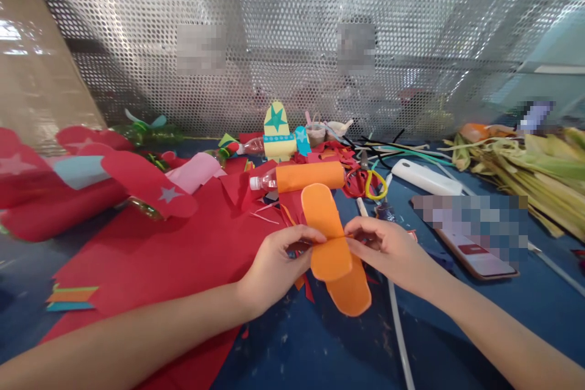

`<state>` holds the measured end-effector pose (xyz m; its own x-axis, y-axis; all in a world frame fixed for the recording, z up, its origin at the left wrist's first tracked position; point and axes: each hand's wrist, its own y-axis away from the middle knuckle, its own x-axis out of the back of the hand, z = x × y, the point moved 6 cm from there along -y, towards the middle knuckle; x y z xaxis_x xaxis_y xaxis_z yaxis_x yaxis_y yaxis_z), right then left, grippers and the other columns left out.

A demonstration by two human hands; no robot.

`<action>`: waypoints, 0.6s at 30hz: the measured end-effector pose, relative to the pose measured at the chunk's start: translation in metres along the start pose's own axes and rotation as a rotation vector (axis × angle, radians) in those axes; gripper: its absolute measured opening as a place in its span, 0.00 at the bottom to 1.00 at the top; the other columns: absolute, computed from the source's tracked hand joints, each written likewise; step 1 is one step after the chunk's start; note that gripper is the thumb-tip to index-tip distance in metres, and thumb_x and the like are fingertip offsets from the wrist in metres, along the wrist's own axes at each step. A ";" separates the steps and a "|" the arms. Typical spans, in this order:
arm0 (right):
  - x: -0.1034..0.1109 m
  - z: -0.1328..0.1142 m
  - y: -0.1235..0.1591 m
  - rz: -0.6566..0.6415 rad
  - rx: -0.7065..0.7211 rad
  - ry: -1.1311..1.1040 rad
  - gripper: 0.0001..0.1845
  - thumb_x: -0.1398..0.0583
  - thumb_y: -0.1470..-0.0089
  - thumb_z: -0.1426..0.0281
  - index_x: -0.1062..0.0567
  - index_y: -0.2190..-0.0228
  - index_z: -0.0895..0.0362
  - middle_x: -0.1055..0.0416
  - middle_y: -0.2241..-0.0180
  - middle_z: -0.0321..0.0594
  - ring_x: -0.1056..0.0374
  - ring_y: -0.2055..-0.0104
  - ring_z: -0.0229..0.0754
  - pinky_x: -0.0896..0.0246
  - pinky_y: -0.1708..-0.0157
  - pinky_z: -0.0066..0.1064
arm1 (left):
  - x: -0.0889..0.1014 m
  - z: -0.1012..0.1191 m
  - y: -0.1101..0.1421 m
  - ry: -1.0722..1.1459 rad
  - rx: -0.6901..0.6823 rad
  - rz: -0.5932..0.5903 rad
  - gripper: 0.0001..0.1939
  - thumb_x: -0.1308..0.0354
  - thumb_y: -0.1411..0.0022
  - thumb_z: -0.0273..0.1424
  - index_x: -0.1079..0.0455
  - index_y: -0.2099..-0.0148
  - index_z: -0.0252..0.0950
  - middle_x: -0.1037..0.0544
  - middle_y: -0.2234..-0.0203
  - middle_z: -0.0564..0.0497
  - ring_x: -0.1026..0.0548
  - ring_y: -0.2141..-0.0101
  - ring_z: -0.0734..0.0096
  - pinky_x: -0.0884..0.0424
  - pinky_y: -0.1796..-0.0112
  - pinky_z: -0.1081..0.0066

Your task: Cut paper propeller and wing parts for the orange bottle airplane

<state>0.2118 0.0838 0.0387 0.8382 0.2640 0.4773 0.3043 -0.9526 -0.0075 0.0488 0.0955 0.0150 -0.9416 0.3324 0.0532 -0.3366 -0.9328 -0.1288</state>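
Observation:
Between my two hands are orange paper cutouts (329, 259) with rounded ends, one strip lying across another piece that sticks out below it. My left hand (281, 259) pinches the cutouts at their left edge, thumb below and fingers above. From the right side, my right hand (381, 244) pinches the same orange paper near its middle. Just beyond them lies a clear plastic bottle (311, 177) wrapped in orange paper, its white cap facing left. Red- and yellow-handled scissors (365, 184) rest to the right of the bottle.
Red paper sheets (173, 256) spread over the blue table on the left, beside red paper-covered bottle planes (114, 180). A yellow-wrapped bottle (278, 140) stands behind. To the right are a phone (475, 244), a white glue gun (425, 177) and dried husks (539, 164). Perforated metal sheeting closes the back.

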 end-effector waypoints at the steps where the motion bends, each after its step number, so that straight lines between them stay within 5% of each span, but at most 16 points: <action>1: 0.000 0.000 0.000 0.005 0.010 0.008 0.08 0.44 0.45 0.64 0.28 0.68 0.54 0.25 0.68 0.39 0.29 0.68 0.42 0.33 0.69 0.30 | 0.000 0.001 0.001 -0.022 -0.018 0.006 0.05 0.40 0.46 0.26 0.25 0.65 0.38 0.19 0.66 0.50 0.22 0.64 0.66 0.26 0.60 0.70; 13: 0.015 0.007 -0.005 0.009 -0.081 0.161 0.10 0.45 0.47 0.63 0.28 0.65 0.54 0.23 0.66 0.42 0.26 0.64 0.46 0.32 0.63 0.37 | 0.006 0.000 -0.004 0.083 0.079 0.084 0.05 0.42 0.48 0.27 0.28 0.66 0.37 0.24 0.69 0.53 0.26 0.72 0.73 0.29 0.70 0.74; 18: 0.041 0.008 -0.005 0.246 0.019 0.265 0.10 0.49 0.44 0.65 0.32 0.61 0.52 0.25 0.66 0.41 0.26 0.66 0.45 0.31 0.66 0.35 | 0.010 -0.003 -0.008 0.166 0.118 0.136 0.07 0.39 0.49 0.30 0.30 0.66 0.36 0.25 0.69 0.52 0.27 0.70 0.73 0.30 0.68 0.74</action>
<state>0.2482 0.1005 0.0512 0.7417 -0.0238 0.6704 0.1182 -0.9791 -0.1655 0.0419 0.1064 0.0137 -0.9698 0.2116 -0.1213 -0.2124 -0.9772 -0.0064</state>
